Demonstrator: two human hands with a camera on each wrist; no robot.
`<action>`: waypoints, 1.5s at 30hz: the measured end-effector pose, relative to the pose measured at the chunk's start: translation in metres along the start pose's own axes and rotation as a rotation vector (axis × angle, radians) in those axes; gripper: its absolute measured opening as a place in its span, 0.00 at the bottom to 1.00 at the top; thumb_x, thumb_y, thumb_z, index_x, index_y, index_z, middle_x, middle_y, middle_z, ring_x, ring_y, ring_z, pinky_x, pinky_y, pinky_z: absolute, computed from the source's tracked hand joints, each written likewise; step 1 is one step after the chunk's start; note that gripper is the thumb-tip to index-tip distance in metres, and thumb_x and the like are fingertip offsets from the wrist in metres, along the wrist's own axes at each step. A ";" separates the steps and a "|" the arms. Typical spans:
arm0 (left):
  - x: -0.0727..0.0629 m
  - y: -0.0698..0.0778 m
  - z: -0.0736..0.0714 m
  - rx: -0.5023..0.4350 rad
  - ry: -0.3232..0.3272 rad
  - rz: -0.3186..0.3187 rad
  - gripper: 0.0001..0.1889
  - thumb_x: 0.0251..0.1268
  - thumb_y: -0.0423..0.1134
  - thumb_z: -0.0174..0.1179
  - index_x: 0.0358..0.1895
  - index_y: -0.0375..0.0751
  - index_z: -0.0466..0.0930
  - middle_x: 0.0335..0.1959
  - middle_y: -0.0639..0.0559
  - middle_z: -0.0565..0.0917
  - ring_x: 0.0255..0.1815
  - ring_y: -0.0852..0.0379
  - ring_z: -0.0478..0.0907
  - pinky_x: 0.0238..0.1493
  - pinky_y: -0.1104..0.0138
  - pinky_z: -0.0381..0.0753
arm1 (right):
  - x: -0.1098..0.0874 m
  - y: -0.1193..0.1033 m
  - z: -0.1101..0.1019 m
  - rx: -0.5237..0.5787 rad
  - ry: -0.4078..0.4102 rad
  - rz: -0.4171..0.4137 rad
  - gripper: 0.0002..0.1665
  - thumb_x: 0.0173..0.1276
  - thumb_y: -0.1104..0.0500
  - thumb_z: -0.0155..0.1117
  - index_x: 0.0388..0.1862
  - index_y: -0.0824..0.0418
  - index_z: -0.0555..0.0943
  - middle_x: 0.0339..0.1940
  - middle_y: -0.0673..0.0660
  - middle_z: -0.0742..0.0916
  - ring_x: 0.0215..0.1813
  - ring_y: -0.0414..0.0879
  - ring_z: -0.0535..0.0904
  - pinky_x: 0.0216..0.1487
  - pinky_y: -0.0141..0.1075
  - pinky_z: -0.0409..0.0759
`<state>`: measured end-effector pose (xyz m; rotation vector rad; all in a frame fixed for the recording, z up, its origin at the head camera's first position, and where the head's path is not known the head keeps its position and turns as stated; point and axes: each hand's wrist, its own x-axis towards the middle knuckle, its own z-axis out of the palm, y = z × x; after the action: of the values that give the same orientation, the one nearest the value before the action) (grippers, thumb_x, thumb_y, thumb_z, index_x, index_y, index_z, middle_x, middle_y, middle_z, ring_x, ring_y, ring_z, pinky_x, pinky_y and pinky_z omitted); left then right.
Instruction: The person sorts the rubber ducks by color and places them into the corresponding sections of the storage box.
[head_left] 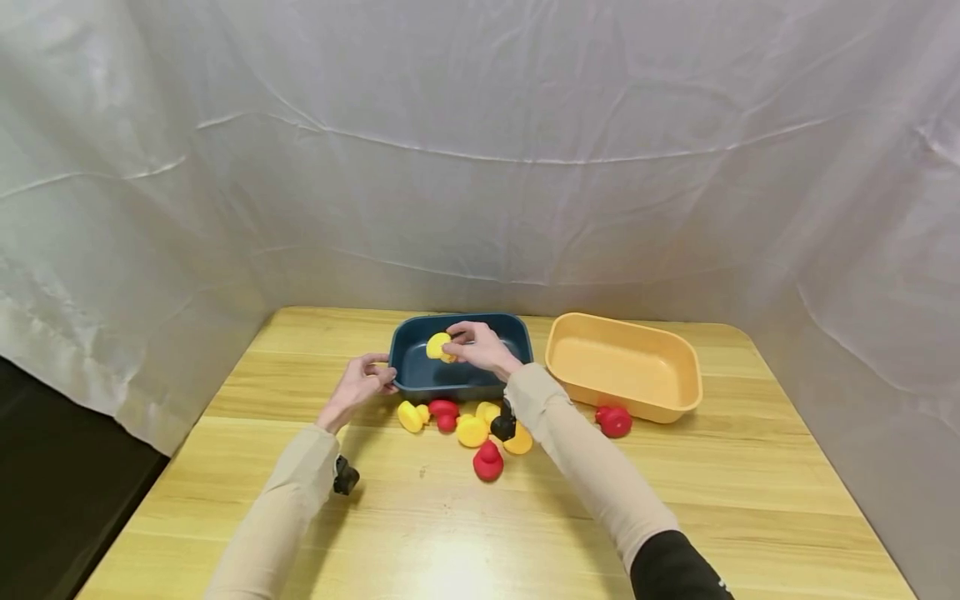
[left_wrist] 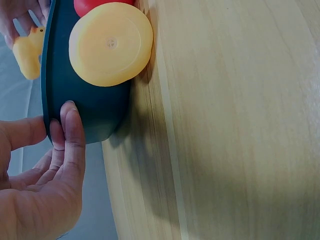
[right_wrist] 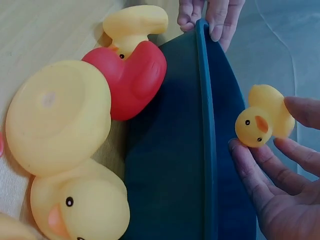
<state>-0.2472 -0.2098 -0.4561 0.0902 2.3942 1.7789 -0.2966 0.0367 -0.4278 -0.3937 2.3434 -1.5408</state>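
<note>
My right hand (head_left: 483,346) pinches a small yellow rubber duck (right_wrist: 265,117) between thumb and fingers, over the dark blue bin (head_left: 450,393). In the right wrist view the duck's face, with its orange beak, points toward the camera. My left hand (head_left: 362,383) grips the bin's left end, thumb and fingers pinching its rim, as the left wrist view shows closely. Just in front of the bin lie several ducks: a tipped yellow duck (head_left: 410,417), a red duck (head_left: 444,414) and more yellow ducks (head_left: 472,431), one partly hidden by my right wrist.
To the right of the blue bin stands an orange bin (head_left: 622,367), with a red duck (head_left: 615,422) at its front side. Another red duck (head_left: 488,462) sits nearer me on the wooden table (head_left: 420,533). Grey curtains (head_left: 525,167) hang around the table.
</note>
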 end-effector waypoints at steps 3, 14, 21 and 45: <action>0.001 0.000 0.000 0.004 0.007 -0.005 0.25 0.73 0.28 0.54 0.68 0.16 0.62 0.37 0.31 0.85 0.30 0.56 0.86 0.44 0.59 0.90 | -0.004 -0.001 -0.005 0.032 -0.010 -0.020 0.30 0.74 0.56 0.63 0.70 0.67 0.71 0.58 0.68 0.83 0.57 0.65 0.83 0.66 0.50 0.81; 0.000 0.000 0.008 -0.011 0.009 -0.002 0.26 0.73 0.27 0.53 0.68 0.14 0.61 0.40 0.28 0.84 0.31 0.52 0.86 0.45 0.55 0.90 | -0.060 0.013 -0.045 -0.012 0.074 -0.218 0.22 0.73 0.62 0.63 0.63 0.68 0.77 0.55 0.70 0.85 0.56 0.62 0.84 0.63 0.48 0.84; -0.002 0.002 0.012 -0.018 0.019 -0.014 0.25 0.73 0.27 0.53 0.68 0.16 0.62 0.39 0.32 0.85 0.31 0.53 0.86 0.45 0.57 0.90 | -0.115 0.039 -0.067 -0.102 0.016 -0.287 0.19 0.72 0.65 0.63 0.59 0.72 0.80 0.54 0.71 0.86 0.56 0.61 0.84 0.57 0.25 0.82; -0.001 -0.001 0.009 -0.022 0.017 -0.026 0.26 0.74 0.28 0.52 0.69 0.16 0.60 0.43 0.28 0.83 0.31 0.55 0.86 0.45 0.59 0.90 | -0.151 0.093 -0.058 -0.195 -0.134 -0.359 0.22 0.69 0.65 0.67 0.61 0.66 0.80 0.52 0.62 0.86 0.48 0.46 0.83 0.53 0.31 0.86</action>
<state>-0.2443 -0.2017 -0.4594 0.0411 2.3760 1.8007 -0.1867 0.1799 -0.4760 -0.9791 2.4183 -1.3759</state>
